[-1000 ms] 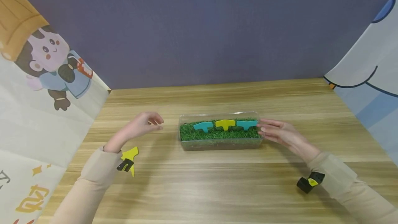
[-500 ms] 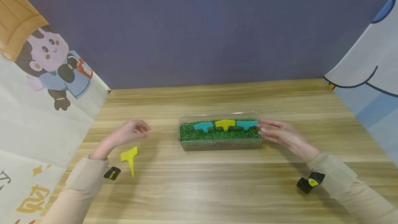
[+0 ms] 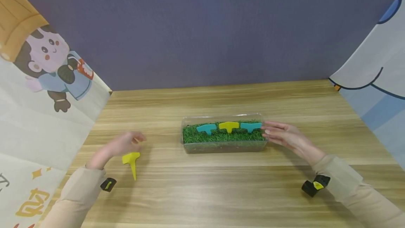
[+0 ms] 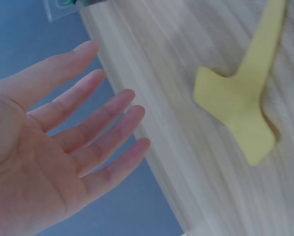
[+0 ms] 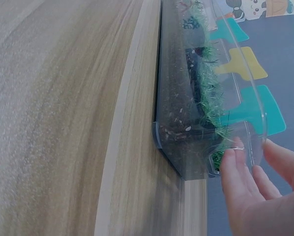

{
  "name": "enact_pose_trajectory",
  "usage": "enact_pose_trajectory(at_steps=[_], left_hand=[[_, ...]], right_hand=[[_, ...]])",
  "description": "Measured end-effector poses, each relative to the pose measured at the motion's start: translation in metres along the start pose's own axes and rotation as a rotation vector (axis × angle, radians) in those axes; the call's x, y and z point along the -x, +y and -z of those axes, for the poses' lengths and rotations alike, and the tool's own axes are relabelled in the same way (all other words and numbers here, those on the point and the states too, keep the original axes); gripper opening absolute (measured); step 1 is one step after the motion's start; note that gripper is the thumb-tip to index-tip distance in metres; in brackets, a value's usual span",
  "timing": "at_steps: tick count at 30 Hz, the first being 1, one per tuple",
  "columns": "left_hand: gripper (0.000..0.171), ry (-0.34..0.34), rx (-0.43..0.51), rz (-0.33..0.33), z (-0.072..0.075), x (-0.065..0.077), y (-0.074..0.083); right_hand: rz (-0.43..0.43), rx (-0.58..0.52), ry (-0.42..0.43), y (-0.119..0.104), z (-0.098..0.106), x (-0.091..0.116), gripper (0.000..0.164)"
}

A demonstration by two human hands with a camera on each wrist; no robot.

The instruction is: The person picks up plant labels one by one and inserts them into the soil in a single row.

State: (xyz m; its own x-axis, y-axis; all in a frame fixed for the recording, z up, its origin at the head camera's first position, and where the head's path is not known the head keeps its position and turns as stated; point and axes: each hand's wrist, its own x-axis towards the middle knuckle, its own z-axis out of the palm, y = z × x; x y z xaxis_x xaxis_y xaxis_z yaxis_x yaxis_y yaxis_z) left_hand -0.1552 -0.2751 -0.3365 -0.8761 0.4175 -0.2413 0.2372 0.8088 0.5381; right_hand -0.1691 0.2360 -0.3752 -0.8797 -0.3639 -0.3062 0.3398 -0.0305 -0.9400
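Note:
A yellow T-shaped plant label (image 3: 133,163) lies flat on the wooden table at the left. My left hand (image 3: 121,144) is just above its head, slightly blurred. In the left wrist view the left hand's fingers (image 4: 105,120) are spread and loosely bent, apart from the label. A clear plastic planter box (image 3: 226,147) with artificial grass stands mid-table. Stuck upright in the grass are a teal label (image 3: 206,128), a yellow label (image 3: 229,126) and another teal label (image 3: 251,126). My right hand (image 3: 289,138) rests fairly straight fingers against the box's right end.
The wood-grain table (image 3: 202,189) carries the box and loose label. A dark blue-grey panel (image 3: 215,31) rises behind it. Printed cartoon sheets stand at the left (image 3: 41,122) and right (image 3: 379,90). A black wrist camera (image 3: 108,184) is strapped on the left sleeve.
My left hand has moved left and toward me, away from the box, to over the loose yellow label's head. The label shifted barely, if at all. My right hand stays at the box.

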Motion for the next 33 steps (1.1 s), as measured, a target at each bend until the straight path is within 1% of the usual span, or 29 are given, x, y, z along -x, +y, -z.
enact_pose_trajectory(at_steps=[2,6,9,12,21,25,30,33], left_hand=[[0.037,-0.008,-0.007,0.005,-0.002,0.002,-0.002],[0.045,-0.011,-0.063,0.024,-0.007,0.004,-0.007],[0.052,-0.013,-0.098,0.051,-0.01,0.005,-0.01],[0.056,-0.013,-0.11,0.081,-0.012,0.006,-0.013],[0.065,-0.038,-0.161,0.161,-0.018,0.006,-0.022],[0.064,-0.027,-0.174,0.169,-0.021,0.006,-0.027],[0.057,-0.021,-0.173,0.143,-0.024,0.004,-0.033],[0.055,-0.009,-0.183,0.138,-0.026,0.003,-0.036]], right_hand=[[0.0,-0.004,0.001,0.0,0.0,0.0,0.063],[0.005,-0.013,0.001,-0.001,0.0,0.0,0.063],[0.007,-0.013,-0.004,-0.001,0.0,0.001,0.064],[0.007,-0.007,-0.004,-0.002,0.0,0.002,0.064],[0.0,0.021,0.012,0.0,0.0,0.0,0.064],[-0.013,0.026,0.023,0.001,-0.001,-0.001,0.065],[-0.014,0.015,0.025,0.0,-0.001,0.0,0.064],[-0.008,0.001,0.02,0.0,-0.001,0.0,0.062]])
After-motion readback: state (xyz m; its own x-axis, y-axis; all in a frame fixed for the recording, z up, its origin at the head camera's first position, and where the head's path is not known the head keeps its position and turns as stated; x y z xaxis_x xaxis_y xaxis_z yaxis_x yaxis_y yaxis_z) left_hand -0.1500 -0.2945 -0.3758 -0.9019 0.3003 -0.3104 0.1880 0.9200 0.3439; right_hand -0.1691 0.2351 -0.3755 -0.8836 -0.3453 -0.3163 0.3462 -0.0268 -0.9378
